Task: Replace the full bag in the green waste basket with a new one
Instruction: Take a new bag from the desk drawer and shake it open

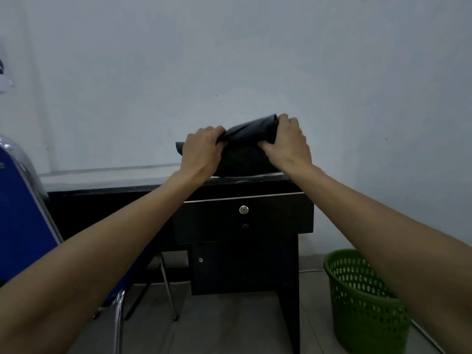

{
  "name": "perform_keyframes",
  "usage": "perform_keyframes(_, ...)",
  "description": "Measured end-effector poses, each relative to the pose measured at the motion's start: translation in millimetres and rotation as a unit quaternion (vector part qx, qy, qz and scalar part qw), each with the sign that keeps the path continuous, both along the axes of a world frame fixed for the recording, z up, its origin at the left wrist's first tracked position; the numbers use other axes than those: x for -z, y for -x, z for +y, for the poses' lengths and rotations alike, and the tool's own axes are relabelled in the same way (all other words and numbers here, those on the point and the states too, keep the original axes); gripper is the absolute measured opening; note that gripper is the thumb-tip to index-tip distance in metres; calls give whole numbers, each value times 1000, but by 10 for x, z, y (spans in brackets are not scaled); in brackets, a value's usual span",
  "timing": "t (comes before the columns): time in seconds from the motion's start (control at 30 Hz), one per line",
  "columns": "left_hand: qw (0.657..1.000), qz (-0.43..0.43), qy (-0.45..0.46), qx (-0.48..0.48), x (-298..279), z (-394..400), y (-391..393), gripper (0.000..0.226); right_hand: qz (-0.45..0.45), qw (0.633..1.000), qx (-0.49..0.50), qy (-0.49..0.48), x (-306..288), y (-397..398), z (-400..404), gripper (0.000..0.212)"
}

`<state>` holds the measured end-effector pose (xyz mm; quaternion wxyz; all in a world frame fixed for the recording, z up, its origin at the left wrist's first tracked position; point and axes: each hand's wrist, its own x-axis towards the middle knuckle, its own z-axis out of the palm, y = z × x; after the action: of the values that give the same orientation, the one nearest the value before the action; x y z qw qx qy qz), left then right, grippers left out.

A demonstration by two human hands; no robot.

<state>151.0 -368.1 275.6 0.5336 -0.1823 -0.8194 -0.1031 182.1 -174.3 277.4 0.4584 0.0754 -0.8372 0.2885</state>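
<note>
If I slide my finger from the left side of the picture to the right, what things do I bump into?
Blue chair → left hand → black bag → right hand → green basket.

Pale bare wall beyond; black desk with locked drawer beneath; blue chair leftward; grey tiled floor.

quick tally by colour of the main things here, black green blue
black: 2, the bag roll and the desk
green: 1, the waste basket
blue: 1, the chair
total: 4
</note>
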Motion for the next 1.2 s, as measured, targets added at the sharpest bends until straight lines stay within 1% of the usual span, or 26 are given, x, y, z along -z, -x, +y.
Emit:
perform_keyframes(0.03, 1000, -3, 8, -10, 69, -17, 55, 18, -23, 1000, 2, 5, 77, 40, 9, 55)
perform_keyframes(0.07, 1000, -9, 13, -18, 136, -32, 104, 20, -35, 999, 2, 7, 155, 72, 11, 61)
perform_keyframes(0.1, 999, -19, 19, -25, 202, -42, 149, 21, -32, 999, 6, -8, 229, 105, 8, 73)
perform_keyframes(0.13, 999, -29, 28, -34, 262, -50, 187, 23, -13, 998, 21, -53, 289, 131, -4, 86)
perform_keyframes(0.17, 998, -34, 38, -43, 311, -55, 222, 25, 14, 992, 42, -118, 337, 162, -21, 97)
perform_keyframes(0.2, 997, -32, 47, -50, 343, -52, 250, 27, 41, 979, 58, -189, 375, 201, -41, 104)
perform_keyframes(0.27, 997, -7, 52, -55, 346, -47, 289, 27, 81, 949, 78, -294, 399, 287, -90, 106)
perform_keyframes(0.33, 997, 44, 51, -44, 298, -54, 344, 25, 114, 930, 109, -333, 365, 403, -131, 97)
perform_keyframes(0.37, 995, 75, 55, -35, 269, -64, 374, 24, 133, 925, 128, -332, 327, 459, -151, 88)
perform_keyframes(0.47, 985, 150, 85, -20, 180, -106, 481, 26, 203, 910, 189, -308, 140, 592, -184, 43)
perform_keyframes(0.5, 983, 154, 95, -20, 156, -118, 512, 28, 214, 905, 202, -307, 85, 628, -180, 35)
perform_keyframes(0.53, 985, 135, 101, -22, 144, -128, 541, 31, 215, 902, 210, -311, 52, 669, -169, 32)
perform_keyframes(0.57, 990, 88, 105, -26, 156, -145, 586, 35, 202, 902, 209, -320, 49, 712, -156, 34)
perform_keyframes(0.6, 993, 22, 111, -36, 186, -165, 630, 38, 174, 905, 198, -333, 78, 772, -139, 38)
perform_keyframes(0.67, 986, -124, 103, -43, 283, -222, 725, 36, 87, 913, 157, -367, 197, 902, -106, 47)
perform_keyframes(0.73, 964, -265, 37, 7, 360, -274, 748, 29, -3, 922, 99, -374, 293, 970, -53, 48)
perform_keyframes(0.77, 952, -304, 8, 40, 385, -291, 739, 27, -43, 929, 67, -361, 293, 968, -20, 47)
perform_keyframes(0.8, 946, -320, -2, 60, 399, -305, 727, 24, -86, 933, 38, -347, 264, 942, 11, 47)
perform_keyframes(0.87, 945, -320, -5, 64, 418, -319, 693, 21, -150, 934, -14, -325, 195, 838, 71, 42)
perform_keyframes(0.93, 952, -304, 10, 33, 445, -318, 644, 26, -139, 939, -52, -309, 178, 719, 109, 34)
perform_keyframes(1.0, 956, -293, 24, 4, 505, -321, 603, 27, -71, 936, -24, -343, 227, 636, 100, 28)
perform_keyframes(1.03, 958, -284, 27, -1, 537, -335, 579, 33, -41, 928, 0, -369, 267, 626, 84, 26)
perform_keyframes(1.07, 962, -273, 27, -1, 564, -349, 549, 43, -35, 921, 19, -387, 307, 633, 73, 27)
perform_keyframes(1.13, 965, -259, 27, 5, 610, -362, 476, 61, -90, 918, 24, -385, 365, 648, 65, 32)
perform_keyframes(1.2, 967, -254, 36, 4, 664, -355, 380, 70, -159, 921, 8, -356, 394, 622, 54, 37)
